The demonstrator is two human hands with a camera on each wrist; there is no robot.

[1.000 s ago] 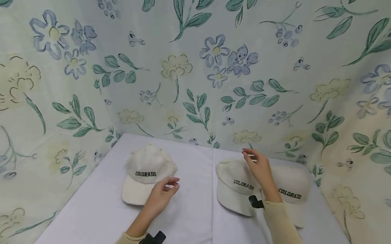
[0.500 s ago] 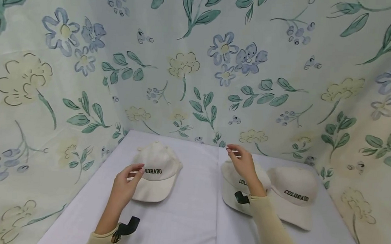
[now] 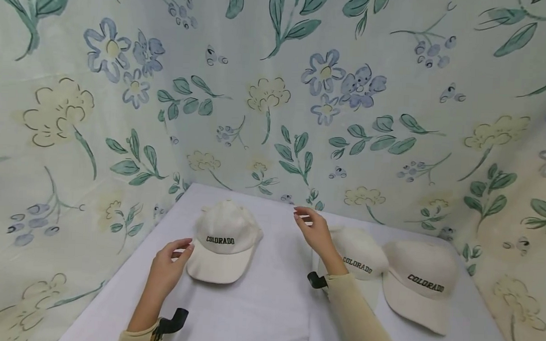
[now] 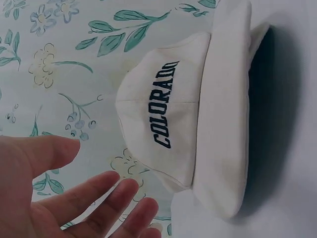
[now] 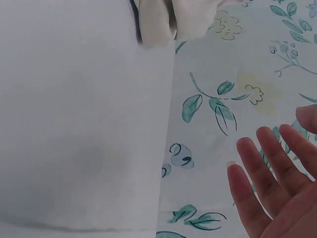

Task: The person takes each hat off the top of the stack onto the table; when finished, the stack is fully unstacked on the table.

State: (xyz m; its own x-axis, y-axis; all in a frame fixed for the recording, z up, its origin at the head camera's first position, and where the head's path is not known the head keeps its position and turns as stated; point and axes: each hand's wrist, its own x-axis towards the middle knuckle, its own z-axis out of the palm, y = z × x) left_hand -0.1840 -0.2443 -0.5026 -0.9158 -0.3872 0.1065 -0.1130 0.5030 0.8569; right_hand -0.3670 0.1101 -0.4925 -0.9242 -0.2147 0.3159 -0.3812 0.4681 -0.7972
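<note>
Left hand and right hand are both empty, fingers loosely spread, but imo one low swing of that right sleeve could knock the middle COLORADO baseball cap crooked.

The middle cap sits on the table in front of me, its brim towards me. Just to its right lies the right cap; well to its left lies the left cap, on the same table. My right hand is near the middle cap, on its left, and my right sleeve crosses before it. Farther left of it, past the left cap, is my left hand. Behind it hangs the curtain.
</note>
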